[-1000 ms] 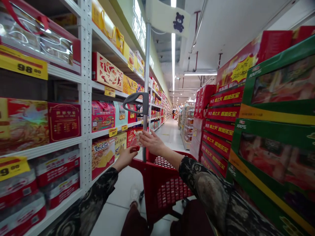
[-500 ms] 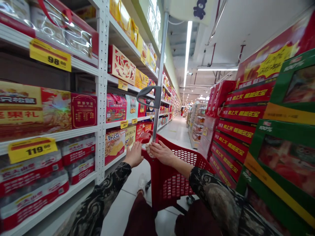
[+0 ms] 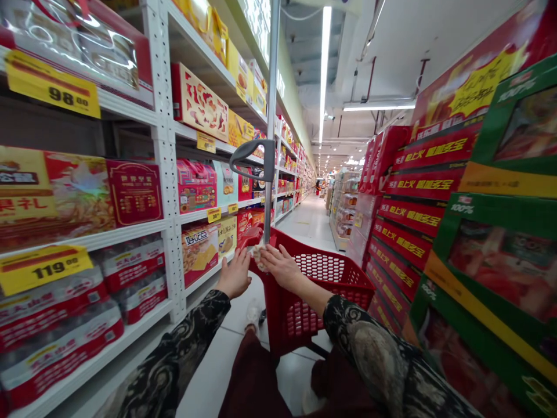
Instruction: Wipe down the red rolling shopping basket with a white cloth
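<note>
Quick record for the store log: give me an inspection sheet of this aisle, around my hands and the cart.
surface: white tiled floor
job's things: red plastic shopping cart with upright metal pole; pale crumpled wad at its rim
clutter: stacked red gift boxes along the aisle's right side
hands: right hand on the wad; left hand open beside it
cables: nothing seen
surroundings: white shelving of boxed goods, yellow price tags

You're in a supermarket aisle: beside your red shopping cart (image 3: 304,313), white metal shelving (image 3: 164,174) with yellow price tags (image 3: 52,84) runs along its left, and stacked boxed goods (image 3: 418,191) line its right.
</note>
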{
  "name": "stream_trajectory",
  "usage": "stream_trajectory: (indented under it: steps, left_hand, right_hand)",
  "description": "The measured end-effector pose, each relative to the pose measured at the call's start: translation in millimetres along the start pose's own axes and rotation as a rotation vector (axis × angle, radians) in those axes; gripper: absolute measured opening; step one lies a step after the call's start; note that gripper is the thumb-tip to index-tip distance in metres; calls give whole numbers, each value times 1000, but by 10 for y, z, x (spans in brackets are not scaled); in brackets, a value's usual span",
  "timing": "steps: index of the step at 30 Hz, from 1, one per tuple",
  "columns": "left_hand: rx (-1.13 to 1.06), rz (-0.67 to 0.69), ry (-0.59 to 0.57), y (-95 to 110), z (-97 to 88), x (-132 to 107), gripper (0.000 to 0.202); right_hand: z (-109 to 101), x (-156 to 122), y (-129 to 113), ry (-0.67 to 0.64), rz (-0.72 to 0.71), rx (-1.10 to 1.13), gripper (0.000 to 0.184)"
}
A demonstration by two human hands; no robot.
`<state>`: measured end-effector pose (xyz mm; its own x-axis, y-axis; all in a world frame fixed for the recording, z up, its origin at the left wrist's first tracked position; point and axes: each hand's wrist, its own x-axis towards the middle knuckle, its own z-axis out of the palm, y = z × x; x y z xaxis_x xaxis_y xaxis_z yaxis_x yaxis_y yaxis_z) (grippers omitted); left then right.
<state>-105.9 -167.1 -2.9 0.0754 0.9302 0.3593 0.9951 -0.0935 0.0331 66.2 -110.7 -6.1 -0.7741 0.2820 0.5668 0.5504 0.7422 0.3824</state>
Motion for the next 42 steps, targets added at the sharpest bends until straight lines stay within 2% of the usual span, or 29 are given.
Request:
stream_trajectory:
  steps: [6, 8, 11, 13, 18, 23, 27, 29, 31, 34, 36, 38, 42]
  left_hand:
    - [27, 22, 14, -30, 22, -47, 68]
    - [41, 11, 30, -26, 54, -46, 68]
    - [67, 1, 35, -29, 102, -24, 69]
    - [82, -4, 25, -36, 115, -6, 70]
    - [100, -11, 18, -31, 117, -11, 69]
    - [92, -22, 118, -8, 190, -34, 67]
    - [49, -23, 153, -15, 251, -14, 64]
    - [7, -38, 194, -18, 286, -30, 64]
    - [-47, -94, 274, -17, 340, -78, 67]
    - [-122, -191, 335, -6, 456, -183, 71]
    - [-159, -215, 308, 7, 536, -245, 73]
    - [-182, -222, 285, 24, 608, -289, 73]
    - [-215, -202, 287, 75, 751, -363, 72]
  right_hand:
    - [190, -305, -201, 7, 202, 93, 41]
    - [203, -383, -202, -1, 325, 113, 41]
    - [201, -419, -222, -24, 592, 170, 42]
    - [199, -369, -277, -26, 658, 210, 43]
    - [303, -298, -433, 61, 539, 188, 40]
    - [490, -678, -385, 94, 370, 73, 34]
    - [531, -895, -413, 29, 306, 53, 34]
    - [473, -848, -453, 35, 310, 69, 33]
    - [363, -700, -462, 109, 363, 77, 33]
    - [196, -420, -399, 203, 345, 89, 35]
    - [165, -323, -359, 174, 288, 94, 35]
    - [225, -364, -371, 80, 215, 102, 34]
    - [503, -768, -539, -139, 118, 129, 33]
